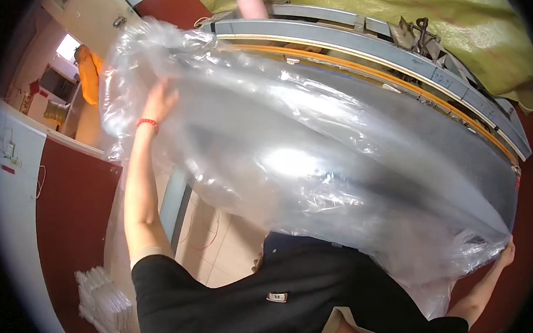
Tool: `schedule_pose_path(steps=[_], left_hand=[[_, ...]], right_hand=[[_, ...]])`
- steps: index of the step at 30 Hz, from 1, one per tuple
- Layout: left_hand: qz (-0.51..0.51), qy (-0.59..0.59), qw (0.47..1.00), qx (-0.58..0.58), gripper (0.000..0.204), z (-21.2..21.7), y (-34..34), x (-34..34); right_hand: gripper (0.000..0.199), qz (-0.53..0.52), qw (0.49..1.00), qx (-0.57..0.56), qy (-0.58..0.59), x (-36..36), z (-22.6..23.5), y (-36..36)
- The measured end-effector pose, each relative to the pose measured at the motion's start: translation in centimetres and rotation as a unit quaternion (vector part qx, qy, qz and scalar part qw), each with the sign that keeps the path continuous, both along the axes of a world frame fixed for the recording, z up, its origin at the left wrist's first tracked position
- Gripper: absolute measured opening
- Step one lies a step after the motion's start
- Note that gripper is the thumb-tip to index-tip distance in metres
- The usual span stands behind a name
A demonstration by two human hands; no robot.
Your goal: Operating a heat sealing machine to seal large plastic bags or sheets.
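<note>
A large clear plastic sheet (315,163) is stretched wide in front of me, over a long grey machine bed (393,49) with an orange strip along it. My left hand (160,101), with a red band at the wrist, is raised against the sheet's upper left part and grips it there. My right hand (506,253) is low at the far right and pinches the sheet's bunched corner. My black shirt (256,301) fills the lower middle.
A yellow-green tarp (452,8) hangs behind the machine. A stack of clear plastic packs (104,304) lies on the red floor at lower left. A white wall or cabinet (11,182) curves along the left, with a doorway (71,62) beyond.
</note>
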State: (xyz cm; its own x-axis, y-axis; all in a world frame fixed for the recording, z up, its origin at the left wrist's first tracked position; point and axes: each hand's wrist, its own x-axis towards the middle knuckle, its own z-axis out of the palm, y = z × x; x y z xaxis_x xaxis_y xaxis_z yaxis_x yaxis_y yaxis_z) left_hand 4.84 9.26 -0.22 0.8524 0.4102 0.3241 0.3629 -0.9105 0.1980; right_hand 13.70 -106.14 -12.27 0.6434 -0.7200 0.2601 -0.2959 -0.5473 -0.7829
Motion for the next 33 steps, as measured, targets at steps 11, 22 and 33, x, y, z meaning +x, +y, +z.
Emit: schedule_pose_path(steps=[11,22,33], left_hand=[[-0.051,-0.041,0.997,0.032,0.026,-5.8,-4.6,5.6],[-0.045,0.02,0.993,0.112,0.024,-6.4,-10.2,0.0],[-0.04,0.204,0.976,-0.062,0.088,-6.7,-3.3,8.9]], right_hand=[[0.028,0.102,0.989,0.087,-0.058,6.3,-1.1,-0.3],[0.028,0.089,0.99,-0.103,0.024,9.0,-0.7,-0.3],[0.041,0.002,0.952,-0.278,0.125,11.7,-0.3,4.6]])
